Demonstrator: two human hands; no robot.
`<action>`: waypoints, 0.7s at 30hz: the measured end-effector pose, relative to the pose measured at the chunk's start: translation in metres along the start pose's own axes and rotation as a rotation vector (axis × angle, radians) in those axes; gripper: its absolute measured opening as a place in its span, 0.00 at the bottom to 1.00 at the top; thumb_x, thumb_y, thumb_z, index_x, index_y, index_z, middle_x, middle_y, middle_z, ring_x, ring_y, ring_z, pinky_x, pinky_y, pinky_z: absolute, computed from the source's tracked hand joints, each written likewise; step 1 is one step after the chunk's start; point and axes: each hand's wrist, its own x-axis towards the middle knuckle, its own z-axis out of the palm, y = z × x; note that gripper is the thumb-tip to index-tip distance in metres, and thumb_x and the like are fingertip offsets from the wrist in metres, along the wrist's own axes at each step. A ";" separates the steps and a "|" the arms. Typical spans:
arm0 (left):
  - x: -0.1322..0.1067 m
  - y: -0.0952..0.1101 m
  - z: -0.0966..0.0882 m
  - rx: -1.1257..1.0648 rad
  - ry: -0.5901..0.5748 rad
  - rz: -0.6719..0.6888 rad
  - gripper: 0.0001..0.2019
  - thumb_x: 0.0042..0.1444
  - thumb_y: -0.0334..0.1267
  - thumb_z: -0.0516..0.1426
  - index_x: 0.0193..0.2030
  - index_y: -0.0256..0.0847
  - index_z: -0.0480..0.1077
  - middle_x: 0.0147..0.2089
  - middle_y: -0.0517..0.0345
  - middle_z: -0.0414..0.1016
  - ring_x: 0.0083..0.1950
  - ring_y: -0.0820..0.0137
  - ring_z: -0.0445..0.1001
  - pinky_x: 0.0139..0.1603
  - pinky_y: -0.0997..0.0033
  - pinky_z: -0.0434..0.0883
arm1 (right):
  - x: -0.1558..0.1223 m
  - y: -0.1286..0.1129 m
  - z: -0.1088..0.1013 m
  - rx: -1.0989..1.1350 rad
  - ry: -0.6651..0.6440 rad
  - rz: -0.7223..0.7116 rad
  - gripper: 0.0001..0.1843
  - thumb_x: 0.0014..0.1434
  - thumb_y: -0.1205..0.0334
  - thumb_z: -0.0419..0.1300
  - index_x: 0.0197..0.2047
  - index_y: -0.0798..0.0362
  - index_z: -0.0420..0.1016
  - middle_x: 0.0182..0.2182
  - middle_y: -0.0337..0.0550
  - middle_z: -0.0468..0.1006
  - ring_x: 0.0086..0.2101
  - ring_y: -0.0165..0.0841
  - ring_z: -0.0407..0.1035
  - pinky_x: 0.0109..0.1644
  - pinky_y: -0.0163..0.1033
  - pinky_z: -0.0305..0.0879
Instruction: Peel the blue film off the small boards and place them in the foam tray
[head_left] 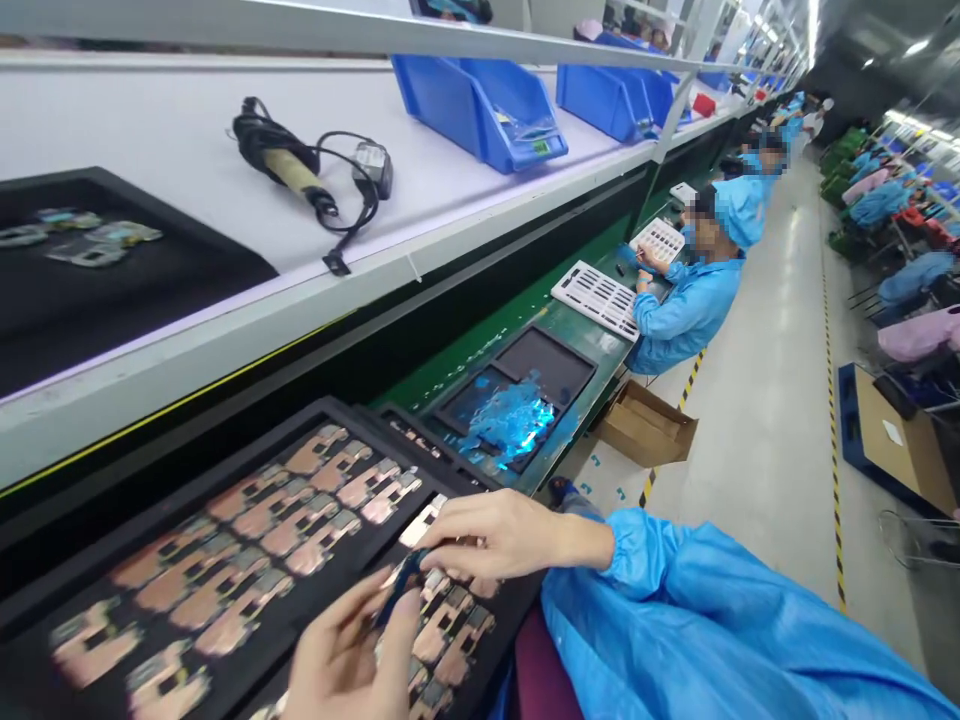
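A black tray (150, 520) in front of me carries rows of small copper-coloured flex circuit pieces (300, 520). My right hand (495, 535), in a blue sleeve, rests over the tray's right part with fingers pinched near a piece. My left hand (352, 655) comes up from the bottom edge. Its thumb and fingers are closed on a dark blue strip (397, 585), maybe tweezers or a film tab, whose tip meets my right fingers.
A second black tray (517, 390) with blue film scraps (510, 420) lies further along the green bench. A soldering iron with cord (307, 175), blue bins (480, 105) and another black tray (90, 260) sit on the white shelf. A seated co-worker in blue (690, 300) handles white trays (596, 297). A cardboard box (645, 425) stands on the floor.
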 end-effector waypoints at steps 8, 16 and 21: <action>-0.012 0.009 0.023 -0.081 0.093 0.099 0.13 0.58 0.49 0.70 0.40 0.42 0.83 0.39 0.54 0.86 0.42 0.61 0.85 0.48 0.63 0.82 | -0.002 -0.016 -0.004 0.116 0.156 0.052 0.12 0.74 0.51 0.64 0.49 0.51 0.82 0.45 0.46 0.85 0.41 0.35 0.80 0.47 0.39 0.80; -0.010 0.004 0.012 -0.234 -0.077 0.018 0.13 0.62 0.48 0.70 0.47 0.42 0.86 0.49 0.50 0.86 0.53 0.59 0.85 0.57 0.59 0.83 | 0.009 -0.021 -0.002 -0.055 0.228 -0.019 0.16 0.79 0.54 0.56 0.42 0.50 0.81 0.38 0.43 0.82 0.40 0.35 0.77 0.49 0.41 0.76; -0.009 -0.002 0.014 -0.297 -0.081 -0.075 0.16 0.61 0.50 0.71 0.50 0.43 0.86 0.51 0.50 0.87 0.51 0.58 0.86 0.51 0.58 0.86 | 0.012 -0.020 -0.003 -0.243 0.333 -0.147 0.12 0.78 0.58 0.59 0.53 0.47 0.84 0.47 0.48 0.83 0.48 0.38 0.78 0.53 0.45 0.79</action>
